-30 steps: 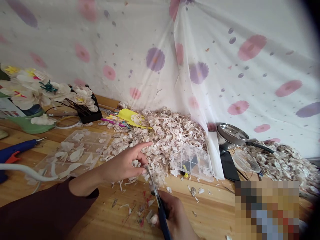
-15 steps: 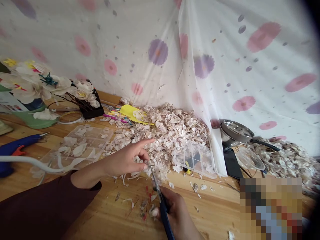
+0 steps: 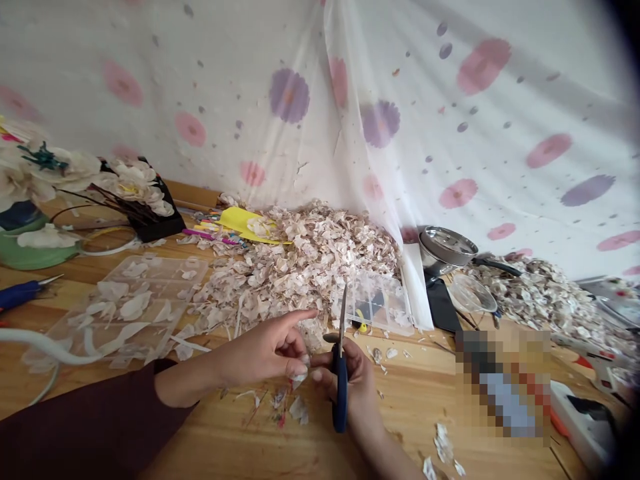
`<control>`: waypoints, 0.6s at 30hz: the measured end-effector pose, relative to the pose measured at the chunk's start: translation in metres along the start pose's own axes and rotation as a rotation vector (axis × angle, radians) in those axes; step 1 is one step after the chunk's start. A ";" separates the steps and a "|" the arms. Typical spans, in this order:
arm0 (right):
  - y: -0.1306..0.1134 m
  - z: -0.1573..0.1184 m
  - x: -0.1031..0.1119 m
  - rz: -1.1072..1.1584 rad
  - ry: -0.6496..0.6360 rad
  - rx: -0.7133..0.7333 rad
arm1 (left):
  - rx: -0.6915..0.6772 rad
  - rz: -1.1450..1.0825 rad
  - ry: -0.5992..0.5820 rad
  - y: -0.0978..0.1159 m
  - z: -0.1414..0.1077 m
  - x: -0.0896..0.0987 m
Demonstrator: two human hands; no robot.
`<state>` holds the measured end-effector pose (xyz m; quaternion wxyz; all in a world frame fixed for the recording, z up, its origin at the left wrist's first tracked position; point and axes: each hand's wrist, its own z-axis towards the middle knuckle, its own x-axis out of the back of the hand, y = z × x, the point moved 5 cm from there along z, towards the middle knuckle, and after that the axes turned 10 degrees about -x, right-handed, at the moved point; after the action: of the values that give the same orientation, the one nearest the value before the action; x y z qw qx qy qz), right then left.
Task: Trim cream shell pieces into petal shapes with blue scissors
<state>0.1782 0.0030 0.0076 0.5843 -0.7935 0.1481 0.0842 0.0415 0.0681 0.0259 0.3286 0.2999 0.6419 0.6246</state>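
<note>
My left hand (image 3: 255, 353) has its thumb and curled fingers pinched on a small pale flake (image 3: 299, 377), with the index finger stretched out to the right. My right hand (image 3: 363, 393) is closed round the dark blue handles of a pair of scissors (image 3: 340, 390). The blades point up and away, apart from the flake, and look nearly closed. The right fingertips come close to the left thumb; I cannot tell if they touch. Beneath the hands, scraps (image 3: 299, 409) of pale flake and red bits lie on the wooden table (image 3: 225, 443).
A big heap of pale flakes (image 3: 320, 247) lies behind the hands. Clear compartment boxes (image 3: 195, 270) sit left and right. A blue glue gun (image 3: 23, 293), white flowers (image 3: 133, 180), a pan (image 3: 447, 247) and a white glue gun (image 3: 597, 363) surround the work spot.
The scissors have swung upright, away from the left thumb, where their tip was before. My right hand has moved up beside the left. The camera view has turned right.
</note>
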 end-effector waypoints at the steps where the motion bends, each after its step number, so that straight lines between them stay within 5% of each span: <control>1: -0.001 0.000 -0.001 0.008 -0.012 0.000 | -0.003 0.001 0.001 -0.002 0.000 -0.001; 10: 0.008 0.001 0.002 -0.011 0.029 0.010 | 0.008 -0.008 -0.015 -0.012 0.003 -0.004; 18: 0.006 -0.001 0.002 -0.055 0.054 0.032 | 0.018 -0.143 0.123 -0.016 0.003 -0.002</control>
<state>0.1776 0.0002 0.0020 0.5946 -0.7899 0.1431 0.0445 0.0453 0.0680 0.0100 0.3297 0.2174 0.6860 0.6111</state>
